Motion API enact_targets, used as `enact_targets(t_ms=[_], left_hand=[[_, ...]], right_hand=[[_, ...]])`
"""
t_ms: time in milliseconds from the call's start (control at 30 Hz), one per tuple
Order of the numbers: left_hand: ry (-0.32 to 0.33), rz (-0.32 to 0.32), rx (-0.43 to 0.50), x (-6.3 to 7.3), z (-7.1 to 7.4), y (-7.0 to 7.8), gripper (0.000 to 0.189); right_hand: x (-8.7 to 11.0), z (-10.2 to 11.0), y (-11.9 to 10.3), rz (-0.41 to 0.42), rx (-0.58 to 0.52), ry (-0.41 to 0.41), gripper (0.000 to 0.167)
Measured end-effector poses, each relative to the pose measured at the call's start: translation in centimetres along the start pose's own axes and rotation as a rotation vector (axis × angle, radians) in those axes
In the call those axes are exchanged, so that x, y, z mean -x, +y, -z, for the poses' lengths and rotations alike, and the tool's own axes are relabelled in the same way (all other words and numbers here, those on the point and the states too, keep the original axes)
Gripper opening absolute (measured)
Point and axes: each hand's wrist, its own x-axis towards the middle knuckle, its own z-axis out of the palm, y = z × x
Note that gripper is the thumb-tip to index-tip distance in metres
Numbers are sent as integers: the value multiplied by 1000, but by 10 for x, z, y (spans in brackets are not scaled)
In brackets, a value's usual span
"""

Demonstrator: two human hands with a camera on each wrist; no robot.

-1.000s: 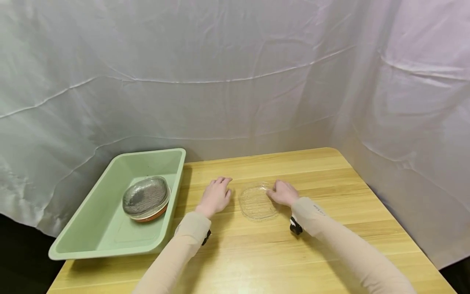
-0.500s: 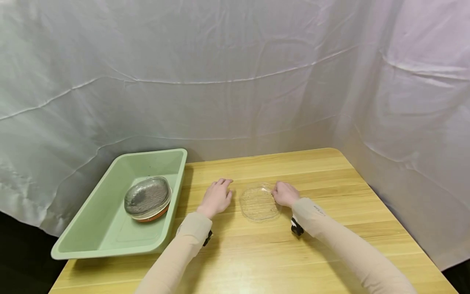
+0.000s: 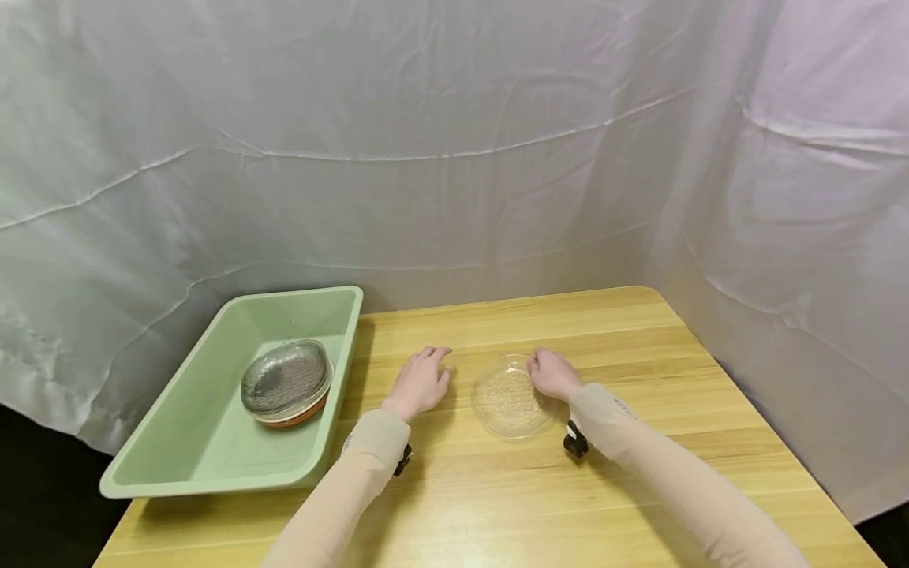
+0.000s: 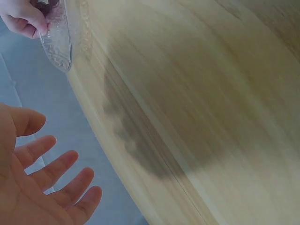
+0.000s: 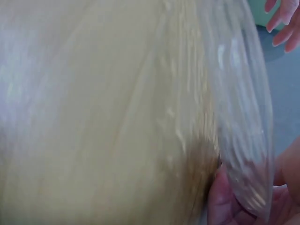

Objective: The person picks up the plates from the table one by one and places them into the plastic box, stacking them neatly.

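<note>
A clear plastic lid or shallow dish (image 3: 507, 404) with a ribbed pattern is in the middle of the head view, above the wooden table. My right hand (image 3: 554, 374) pinches its right edge between thumb and fingers. From the right wrist view, the clear piece (image 5: 241, 103) appears tilted, with its rim between the fingers. To its left my left hand (image 3: 417, 384) hovers over the table, holding nothing. The left wrist view shows the left hand (image 4: 44, 173) with its fingers spread and relaxed, apart from the clear piece.
A pale green bin (image 3: 128, 465) stands on the table's left side. Inside lies a small stack, with a clear lid (image 3: 284, 379) on top and an orange-brown rim (image 3: 297, 418) below. Grey cloth (image 3: 454, 213) hangs behind the table (image 3: 497, 505).
The clear piece has shifted slightly right and its outline has become rounder, as if tilted, while the right hand holds its edge. My left hand stays almost in place.
</note>
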Motion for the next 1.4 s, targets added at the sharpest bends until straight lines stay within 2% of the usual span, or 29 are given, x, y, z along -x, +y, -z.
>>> enact_targets(t_ms=[367, 633, 867, 967, 1200, 1400], left_hand=[[9, 7, 117, 0, 0, -1, 46], [-7, 22, 312, -1, -1, -4, 47], [-12, 61, 479, 0, 0, -1, 47], [-5, 97, 537, 1, 0, 1, 46], [54, 155, 646, 1, -1, 3, 44], [91, 227, 849, -1, 1, 9, 48]], right_hand=[[6, -5, -3, -3, -349, -66, 27], [6, -10, 2, -12, -451, -78, 36], [3, -14, 2, -66, -698, -140, 36], [4, -14, 1, -80, -734, -133, 37], [6, -11, -8, -98, -750, -62, 43], [10, -7, -20, -79, -793, -8, 45]])
